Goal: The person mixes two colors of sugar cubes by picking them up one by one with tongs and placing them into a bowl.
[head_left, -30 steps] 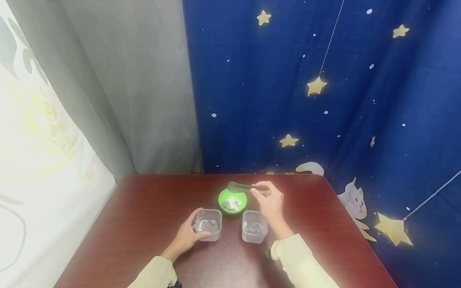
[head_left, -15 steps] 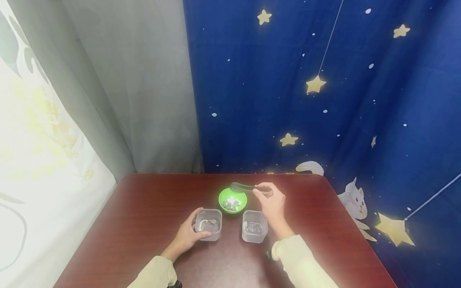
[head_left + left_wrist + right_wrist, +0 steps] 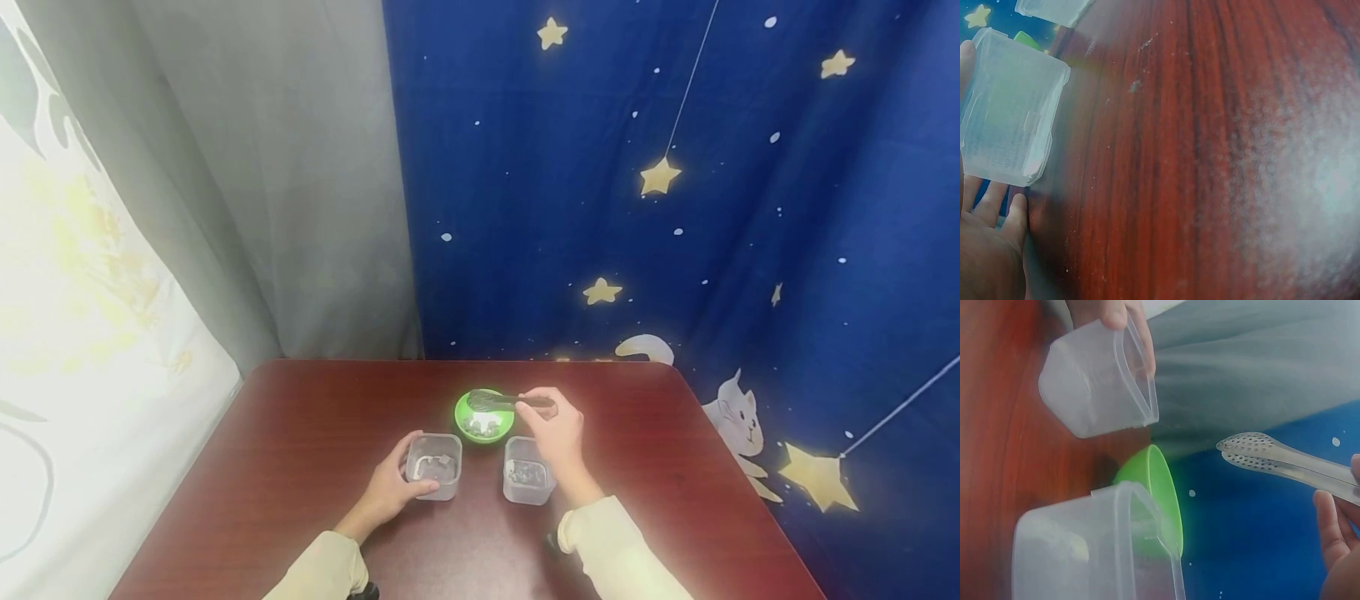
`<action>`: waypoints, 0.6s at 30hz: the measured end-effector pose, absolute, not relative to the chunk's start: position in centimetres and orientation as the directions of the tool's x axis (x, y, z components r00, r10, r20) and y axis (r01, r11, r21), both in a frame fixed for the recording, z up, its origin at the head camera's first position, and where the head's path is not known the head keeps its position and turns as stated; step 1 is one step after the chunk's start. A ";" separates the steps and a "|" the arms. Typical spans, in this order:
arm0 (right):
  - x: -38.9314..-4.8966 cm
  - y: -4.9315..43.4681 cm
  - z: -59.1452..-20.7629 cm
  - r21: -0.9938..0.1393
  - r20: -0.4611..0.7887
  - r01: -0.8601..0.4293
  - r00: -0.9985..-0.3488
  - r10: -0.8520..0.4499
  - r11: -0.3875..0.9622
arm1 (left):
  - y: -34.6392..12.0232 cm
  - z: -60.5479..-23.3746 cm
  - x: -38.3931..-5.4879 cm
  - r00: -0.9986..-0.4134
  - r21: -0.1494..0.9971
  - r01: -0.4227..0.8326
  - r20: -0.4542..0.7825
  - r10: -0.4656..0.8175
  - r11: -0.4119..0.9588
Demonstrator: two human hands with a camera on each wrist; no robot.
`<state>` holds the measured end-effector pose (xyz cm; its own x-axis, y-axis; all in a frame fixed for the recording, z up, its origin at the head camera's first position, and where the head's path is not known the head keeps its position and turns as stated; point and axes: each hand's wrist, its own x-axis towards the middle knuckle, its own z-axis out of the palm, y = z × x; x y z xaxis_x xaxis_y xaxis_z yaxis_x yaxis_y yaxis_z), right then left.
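My right hand [image 3: 561,429] holds perforated metal tongs [image 3: 1272,455] by the handle, thumb on one side and fingers on the other. The tongs' head is over the green bowl [image 3: 459,421], its two perforated ends close together. White and grey pieces lie in that bowl, partly covered by the tongs in the head view. My left hand [image 3: 390,486] grips a clear square plastic container [image 3: 1013,106] at its left side, thumb at the near wall. Small pale bits lie on its floor. A second clear container [image 3: 528,496] stands below my right hand.
Both containers stand on a dark red wooden table [image 3: 315,467], nearer me than the bowl. Behind the table hang a grey curtain [image 3: 300,208] and a blue star-patterned curtain [image 3: 517,208]. A white patterned cloth [image 3: 90,333] hangs at the left.
The tongs shift slightly right, then left and down over the bowl with my right hand. My left hand and both containers stay in place.
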<state>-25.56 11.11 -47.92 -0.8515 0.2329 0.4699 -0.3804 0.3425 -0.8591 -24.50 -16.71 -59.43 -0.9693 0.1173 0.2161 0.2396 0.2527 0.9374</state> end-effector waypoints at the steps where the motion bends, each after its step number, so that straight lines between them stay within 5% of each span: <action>1: -25.5 11.0 -47.9 -0.861 0.469 -0.384 -0.853 0.228 0.333 | -16.7 -59.5 -24.5 -0.969 0.938 0.239 0.215 0.118 0.253; 18: -23.9 8.5 -48.4 -0.873 0.403 -0.361 -0.912 0.070 0.327 | -16.8 -59.5 -24.6 -0.973 0.937 0.225 0.201 0.117 0.265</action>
<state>-23.89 8.54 -48.43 -0.9123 0.0701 0.4034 -0.3610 0.3270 -0.8734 -24.58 -16.77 -59.54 -0.9726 0.1171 0.2008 0.2255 0.2651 0.9375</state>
